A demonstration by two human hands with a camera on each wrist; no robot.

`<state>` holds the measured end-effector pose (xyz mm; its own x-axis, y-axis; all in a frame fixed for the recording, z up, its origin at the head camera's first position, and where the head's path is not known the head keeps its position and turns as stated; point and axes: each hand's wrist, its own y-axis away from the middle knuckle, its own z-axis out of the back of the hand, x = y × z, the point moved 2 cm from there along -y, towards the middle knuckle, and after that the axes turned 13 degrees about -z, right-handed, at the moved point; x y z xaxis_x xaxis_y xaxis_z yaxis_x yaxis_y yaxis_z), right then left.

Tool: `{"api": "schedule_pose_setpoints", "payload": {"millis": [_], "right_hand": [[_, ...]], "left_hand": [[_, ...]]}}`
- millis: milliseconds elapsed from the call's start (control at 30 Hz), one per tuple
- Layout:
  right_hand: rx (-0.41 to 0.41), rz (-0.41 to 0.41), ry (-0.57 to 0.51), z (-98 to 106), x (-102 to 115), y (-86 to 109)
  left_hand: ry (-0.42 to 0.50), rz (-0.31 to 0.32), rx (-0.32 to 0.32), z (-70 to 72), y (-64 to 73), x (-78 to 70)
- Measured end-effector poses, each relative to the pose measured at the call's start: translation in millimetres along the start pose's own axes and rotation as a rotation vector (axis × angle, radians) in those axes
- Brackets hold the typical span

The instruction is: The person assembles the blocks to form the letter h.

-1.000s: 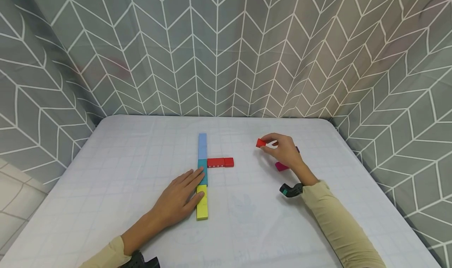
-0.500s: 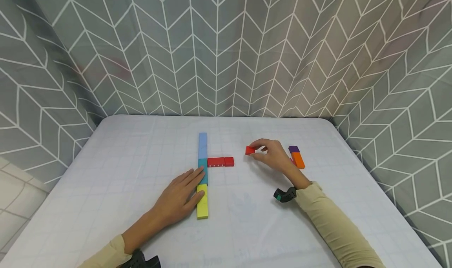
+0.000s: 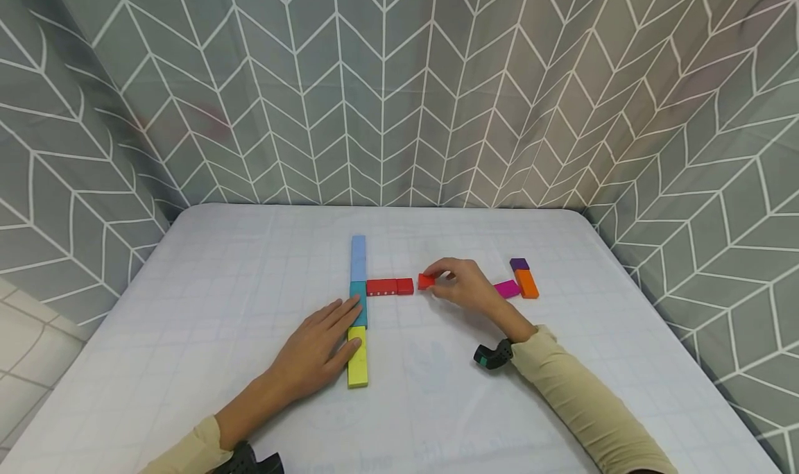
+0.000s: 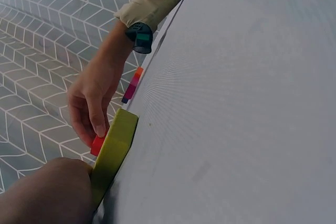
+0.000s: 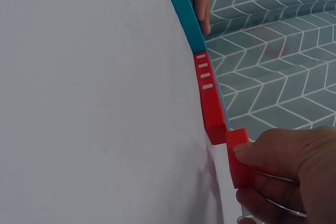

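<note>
My right hand (image 3: 462, 285) pinches a small red block (image 5: 239, 158) between thumb and fingers. That block is just right of a row of red blocks (image 3: 382, 287), a small gap apart in the head view. The row, marked with white rectangles on one side, meets the teal block (image 5: 188, 22) at its left end. A light blue block (image 3: 358, 257) continues the upright line beyond the teal one, and a yellow block (image 3: 358, 370) continues it on the near side. My left hand (image 3: 318, 352) rests flat, fingertips on the teal block and thumb on the yellow block.
Right of my right hand lie a magenta block (image 3: 507, 289), an orange block (image 3: 527, 284) and a purple block (image 3: 519, 264). A white cloth covers the table (image 3: 412, 418). Grey patterned curtains (image 3: 387, 99) hang behind its far edge and along the sides.
My right hand has moved left and nearer with the red block, to the end of the red row. The magenta, orange and purple blocks are now uncovered. The left hand stays put.
</note>
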<state>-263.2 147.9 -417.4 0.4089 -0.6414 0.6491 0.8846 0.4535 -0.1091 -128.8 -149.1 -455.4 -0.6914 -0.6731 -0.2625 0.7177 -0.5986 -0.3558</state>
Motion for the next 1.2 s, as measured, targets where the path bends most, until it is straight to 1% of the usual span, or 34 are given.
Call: {"api": "schedule_pose_setpoints", "payload": {"millis": [333, 633, 900, 1200], "right_hand": [[0.016, 0.040, 0.000, -8, 0, 0.3], [0.009, 0.031, 0.015, -13, -1, -0.7], [0.021, 0.007, 0.013, -16, -2, 0.7], [0.005, 0.049, 0.002, -16, -3, -0.6]], "left_hand": [[0.001, 0.001, 0.003, 0.1, -0.1, 0.0], [0.001, -0.002, 0.000, 1.2, -0.5, -0.8], [0.005, -0.005, 0.005, 0.0, 0.1, -0.2], [0.004, -0.009, -0.002, -1.0, 0.5, 1.4]]}}
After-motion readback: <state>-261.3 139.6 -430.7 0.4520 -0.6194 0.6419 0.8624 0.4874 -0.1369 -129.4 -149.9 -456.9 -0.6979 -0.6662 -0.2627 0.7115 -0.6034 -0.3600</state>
